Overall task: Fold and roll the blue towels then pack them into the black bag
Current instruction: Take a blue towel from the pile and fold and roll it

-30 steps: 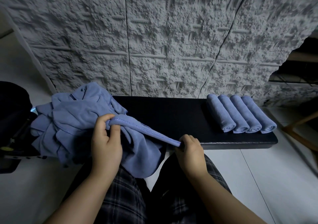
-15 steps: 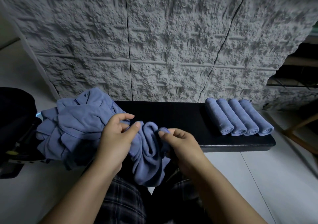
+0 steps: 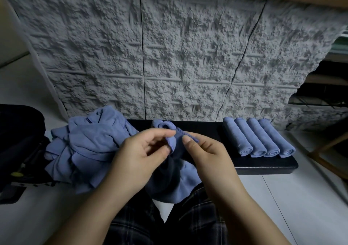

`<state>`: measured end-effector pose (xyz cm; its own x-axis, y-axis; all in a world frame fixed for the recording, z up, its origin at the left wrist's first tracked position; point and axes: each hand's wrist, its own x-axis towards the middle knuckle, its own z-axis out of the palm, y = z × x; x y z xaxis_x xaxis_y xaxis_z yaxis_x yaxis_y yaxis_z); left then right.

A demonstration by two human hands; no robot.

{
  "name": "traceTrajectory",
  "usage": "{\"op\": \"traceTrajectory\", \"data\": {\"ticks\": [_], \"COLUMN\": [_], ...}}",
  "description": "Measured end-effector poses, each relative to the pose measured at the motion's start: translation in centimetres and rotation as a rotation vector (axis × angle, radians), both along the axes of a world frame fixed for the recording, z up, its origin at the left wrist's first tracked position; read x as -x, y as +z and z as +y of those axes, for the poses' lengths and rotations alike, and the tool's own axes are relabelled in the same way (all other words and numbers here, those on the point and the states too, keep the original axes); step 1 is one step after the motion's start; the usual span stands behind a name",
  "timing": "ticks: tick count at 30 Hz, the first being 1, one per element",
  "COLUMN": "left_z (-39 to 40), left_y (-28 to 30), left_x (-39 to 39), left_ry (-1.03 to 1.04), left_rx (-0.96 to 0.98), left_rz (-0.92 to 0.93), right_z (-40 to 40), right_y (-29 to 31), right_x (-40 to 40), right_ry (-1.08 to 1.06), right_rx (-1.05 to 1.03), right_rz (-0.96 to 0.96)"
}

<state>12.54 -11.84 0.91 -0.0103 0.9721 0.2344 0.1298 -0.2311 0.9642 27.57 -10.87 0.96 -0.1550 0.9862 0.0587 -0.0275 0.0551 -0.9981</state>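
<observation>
One head-worn wide-angle camera is looking forward and down, close over the person's lap. It is facing a rough grey wall panel (image 3: 188, 56), taking in the black bench (image 3: 263, 164) below it, with the white floor (image 3: 301, 197) stretching along both sides.

Left hand (image 3: 140, 155) raised at centre, fingers curled, thumb and forefinger pinching; right hand (image 3: 205, 153) just beside it, pinching likewise; forearms converging

Blue towels (image 3: 258, 137), black bench (image 3: 263, 164), dark plaid trousers (image 3: 203, 216).
</observation>
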Motion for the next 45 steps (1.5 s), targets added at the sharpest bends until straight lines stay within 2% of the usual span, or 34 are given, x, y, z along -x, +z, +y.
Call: {"op": "traceTrajectory", "data": {"ticks": [4, 7, 9, 15, 19, 27, 34, 40, 45], "left_z": [0.2, 0.0, -0.1, 0.0, 0.0, -0.1, 0.2, 0.5, 1.6], "left_y": [-0.4, -0.3, -0.2, -0.1, -0.2, 0.5, 0.7, 0.3, -0.2], "left_x": [0.1, 0.1, -0.1, -0.6, -0.6, -0.6, 0.2, 0.2, 0.5], "left_ry": [0.15, 0.13, 0.114, 0.19, 0.157, 0.145, 0.183, 0.058, -0.047], "left_rx": [-0.19, -0.32, -0.323, -0.222, -0.178, -0.329, -0.381, -0.309, -0.19], "left_rz": [0.238, 0.367, 0.424, 0.404, 0.394, 0.647, 0.712, 0.657, 0.641], "right_z": [-0.2, -0.3, -0.4, -0.3, -0.6, -0.6, -0.6, -0.3, 1.3], "right_y": [-0.1, -0.5, -0.4, -0.1, 0.8, 1.2, 1.3, 1.7, 2.5], "right_x": [0.4, 0.5, 0.6, 0.0, -0.3, -0.3, -0.9, -0.5, -0.8], "right_ry": [0.034, 0.04, 0.059, 0.148, 0.206, 0.216, 0.32, 0.094, -0.152], "right_rx": [0.001, 0.023, 0.054, 0.0, -0.038, -0.059, -0.083, -0.142, -0.082], "right_rz": [-0.043, -0.027, 0.017, -0.127, -0.192, -0.25, -0.227, -0.4, -0.246]}}
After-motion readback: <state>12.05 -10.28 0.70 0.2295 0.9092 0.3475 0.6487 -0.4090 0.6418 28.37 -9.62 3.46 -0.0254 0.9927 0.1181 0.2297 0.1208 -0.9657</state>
